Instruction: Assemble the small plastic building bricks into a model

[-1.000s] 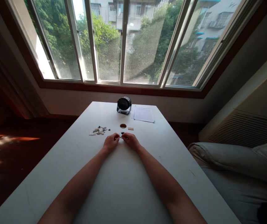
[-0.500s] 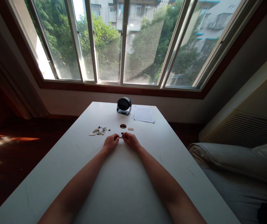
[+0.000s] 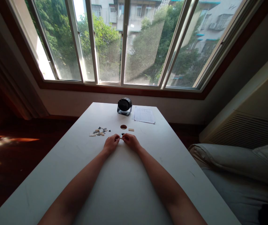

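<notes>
Big bay window [image 3: 134, 43] across the top, trees and apartment blocks beyond the glass, and below it the long white counter [image 3: 124, 187] running away from the camera. On the right, a bed with a grey pillow [image 3: 237, 162] sits just beside the counter's edge. At the far end of the counter stands a small black desk fan [image 3: 124, 106], and right next to it a printed sheet of paper [image 3: 144, 114] lies flat.

Now down to the action. Both forearms stretch out along the counter, and the left hand [image 3: 111, 144] and right hand [image 3: 131, 141] meet at the middle, fingertips drawn together in a pinch on one tiny dark piece [image 3: 122, 136] held between them, just above the counter surface. It's too small to say exactly what it is; it looks like a small building-brick part. Judging by size, it should be very light, stiff plastic, easy to fumble and flick away, so a fingertip pinch on its edges seems the only sensible hold.

Left of the hands, a scattered pile of small bricks [image 3: 99, 131] lies loose. Just beyond the fingers there's a small round brown piece [image 3: 123, 127], and beside that a tan studded plate [image 3: 131, 129], both apart from the hands.
</notes>
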Motion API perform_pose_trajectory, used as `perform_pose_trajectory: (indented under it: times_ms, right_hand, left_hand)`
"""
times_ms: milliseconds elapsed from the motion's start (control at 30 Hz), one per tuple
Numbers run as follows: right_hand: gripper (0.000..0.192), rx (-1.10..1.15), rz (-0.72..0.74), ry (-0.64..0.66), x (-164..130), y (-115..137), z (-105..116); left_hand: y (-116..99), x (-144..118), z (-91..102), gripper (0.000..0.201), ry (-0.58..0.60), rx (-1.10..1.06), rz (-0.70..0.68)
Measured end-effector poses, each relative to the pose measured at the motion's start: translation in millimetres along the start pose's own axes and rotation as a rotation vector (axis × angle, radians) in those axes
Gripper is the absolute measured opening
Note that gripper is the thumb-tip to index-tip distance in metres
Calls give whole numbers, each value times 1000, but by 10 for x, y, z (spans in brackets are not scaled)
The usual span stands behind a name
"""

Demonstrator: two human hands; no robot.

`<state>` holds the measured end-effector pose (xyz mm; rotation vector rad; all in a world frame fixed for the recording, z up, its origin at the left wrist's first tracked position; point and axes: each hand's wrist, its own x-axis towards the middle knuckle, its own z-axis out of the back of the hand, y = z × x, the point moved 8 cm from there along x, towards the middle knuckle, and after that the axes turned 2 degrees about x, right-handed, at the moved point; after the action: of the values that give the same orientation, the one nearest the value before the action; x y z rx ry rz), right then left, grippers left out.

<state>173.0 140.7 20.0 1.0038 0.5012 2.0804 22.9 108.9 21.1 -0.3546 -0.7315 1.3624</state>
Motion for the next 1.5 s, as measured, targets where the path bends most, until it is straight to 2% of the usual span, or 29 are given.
perform_pose_trajectory:
  times_ms: [900,1500]
  right_hand:
    - [13,16,-24,-1,4,-59,-20]
    - [16,-8,1,13,7,3,25]
  left_hand:
    - [23,18,-34,27,16,26,-4]
    - [14,22,-41,29,37,21,5]
